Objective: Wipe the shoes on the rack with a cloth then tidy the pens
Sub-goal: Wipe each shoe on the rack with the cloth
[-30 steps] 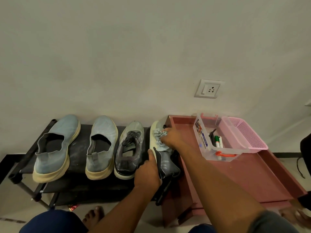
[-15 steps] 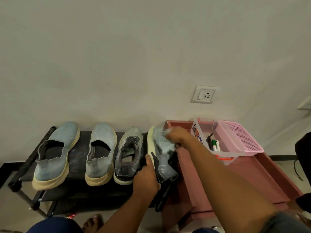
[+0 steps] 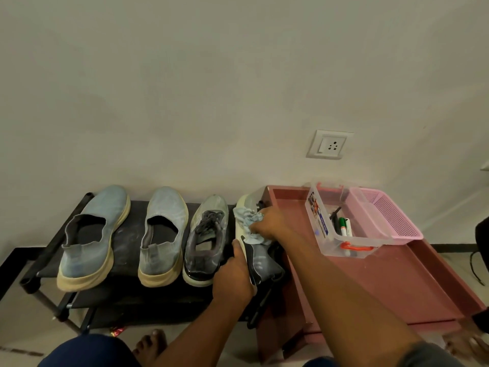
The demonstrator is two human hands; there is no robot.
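Note:
Several shoes stand on a black rack (image 3: 127, 234): two pale blue slip-ons (image 3: 92, 239) (image 3: 164, 234), a grey laced sneaker (image 3: 206, 239) and a tilted grey sneaker (image 3: 260, 260) at the right end. My left hand (image 3: 232, 274) grips the heel part of that tilted sneaker. My right hand (image 3: 270, 223) holds a light blue cloth (image 3: 247, 221) bunched against the sneaker's toe. Pens (image 3: 344, 226), one with a green cap, lie in a clear plastic box (image 3: 325, 234).
The clear box and a pink mesh basket (image 3: 391, 218) sit on a reddish-brown tray table (image 3: 397, 282) right of the rack. A wall socket (image 3: 329, 144) is above. My bare feet (image 3: 150, 345) are on the floor below.
My right hand with the cloth moved back along the sneaker and then forward to its toe again. The view shifted slightly. My left hand kept its hold.

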